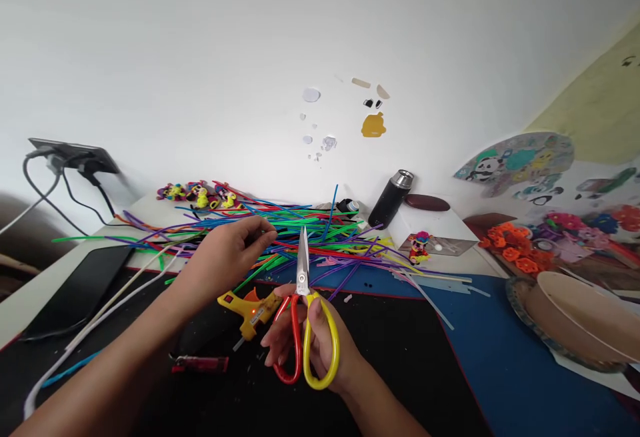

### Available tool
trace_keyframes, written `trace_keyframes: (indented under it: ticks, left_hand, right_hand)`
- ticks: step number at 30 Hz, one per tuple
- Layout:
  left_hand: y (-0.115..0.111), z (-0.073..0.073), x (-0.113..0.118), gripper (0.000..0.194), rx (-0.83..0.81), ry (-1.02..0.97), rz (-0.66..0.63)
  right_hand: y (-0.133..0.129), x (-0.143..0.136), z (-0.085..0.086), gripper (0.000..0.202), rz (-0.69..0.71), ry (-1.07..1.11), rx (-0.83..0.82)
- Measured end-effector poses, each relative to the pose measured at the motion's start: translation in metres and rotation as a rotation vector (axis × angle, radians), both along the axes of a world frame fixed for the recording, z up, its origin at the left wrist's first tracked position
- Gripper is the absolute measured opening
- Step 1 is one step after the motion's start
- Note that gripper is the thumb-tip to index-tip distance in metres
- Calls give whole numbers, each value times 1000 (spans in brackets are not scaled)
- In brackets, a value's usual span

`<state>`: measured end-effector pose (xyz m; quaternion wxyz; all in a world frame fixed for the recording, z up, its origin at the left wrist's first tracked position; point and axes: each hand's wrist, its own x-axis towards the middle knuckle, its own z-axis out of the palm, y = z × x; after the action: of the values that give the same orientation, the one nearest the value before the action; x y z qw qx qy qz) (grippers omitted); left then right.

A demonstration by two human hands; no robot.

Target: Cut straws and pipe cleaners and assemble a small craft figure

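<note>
Gripping scissors [303, 267] by their red and yellow handles, the right hand [323, 343], in the head view, stands near centre, blades pointing far. At left, thumb and fingertips of the left hand [230, 253] are narrowed before coloured pipe cleaners [290, 227]; cannot tell whether anything is pinched. Glue gun [255, 313] lies left of the scissors.

Across the worktop [30, 303] now, a blue mat [525, 337] and a black mat [410, 350] cover the front; bright pipe cleaners [295, 223] sprawl over the middle; small dolls [199, 194] sit back left; a black flask [389, 202], back right.
</note>
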<state>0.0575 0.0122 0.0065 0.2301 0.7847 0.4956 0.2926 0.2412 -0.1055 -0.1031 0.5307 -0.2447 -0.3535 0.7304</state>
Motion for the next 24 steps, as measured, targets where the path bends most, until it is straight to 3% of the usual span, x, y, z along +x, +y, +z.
trace_keyframes:
  ticks: [6, 11, 14, 19, 24]
  left_hand:
    - [-5, 5, 1, 44, 17, 42, 13]
    - [-11, 8, 0, 44, 50, 45, 26]
    - [-16, 11, 3, 40, 45, 47, 16]
    - [-22, 10, 9, 36, 31, 51, -15]
    - [-25, 2, 15, 34, -39, 23, -55]
  right_hand:
    - [1, -1, 6, 104, 44, -68, 3]
    - [-4, -3, 0, 82, -52, -329, 91]
    - [-8, -8, -3, 75, -135, -376, 71]
    - [-9, -7, 6, 60, -258, -523, 113]
    - [-9, -3, 15, 62, -273, -614, 112]
